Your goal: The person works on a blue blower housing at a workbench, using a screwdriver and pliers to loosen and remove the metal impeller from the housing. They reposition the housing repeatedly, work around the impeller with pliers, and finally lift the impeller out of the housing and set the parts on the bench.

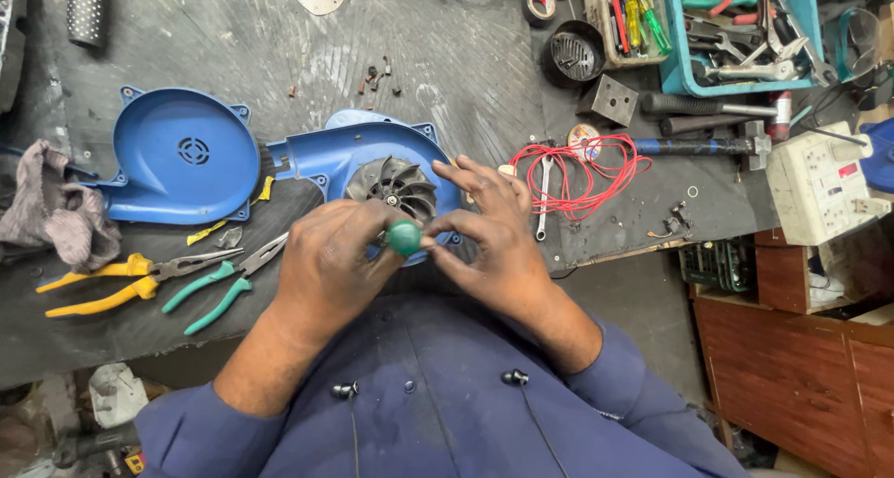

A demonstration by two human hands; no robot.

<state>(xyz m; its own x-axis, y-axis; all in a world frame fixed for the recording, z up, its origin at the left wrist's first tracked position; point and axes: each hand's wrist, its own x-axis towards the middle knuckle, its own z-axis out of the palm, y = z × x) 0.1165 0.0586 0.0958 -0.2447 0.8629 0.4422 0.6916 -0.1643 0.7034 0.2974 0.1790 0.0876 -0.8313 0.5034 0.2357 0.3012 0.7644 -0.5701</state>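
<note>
**Both hands on a green-handled tool over the open blower housing**

Landmark: blue blower housing (372,166) with its dark impeller (393,188) exposed, lying on the counter (447,59). Green round handle end (404,237) sits just at the near edge of the housing, below the impeller, pinched between both hands. Shaft hidden, so the long axis can't be confirmed; only the butt end shows, which suggests it runs away from the camera, down toward the housing. Both hands equally near, one each side of it.

Left hand (326,269): fingers curled tight around the handle from the left, gripping. Right hand (489,231): thumb and index fingertip touching the handle from the right, other fingers spread loose over the housing's right edge; light pinch, not a full fist.

Left of the housing: detached blue cover (177,157), touching it or nearly so. Near-left of housing: green-handled pliers (219,292) and yellow-handled pliers (121,278), lying side by side. Far left: grey rag (51,208). Right of housing: red wire coil (582,171) with a small spanner (544,199) lying under or through it. Far-right beyond it: teal tool tray (745,26), hammers (717,124), white power strip (819,180). Small screws (377,76) lie loose beyond the housing.
</note>
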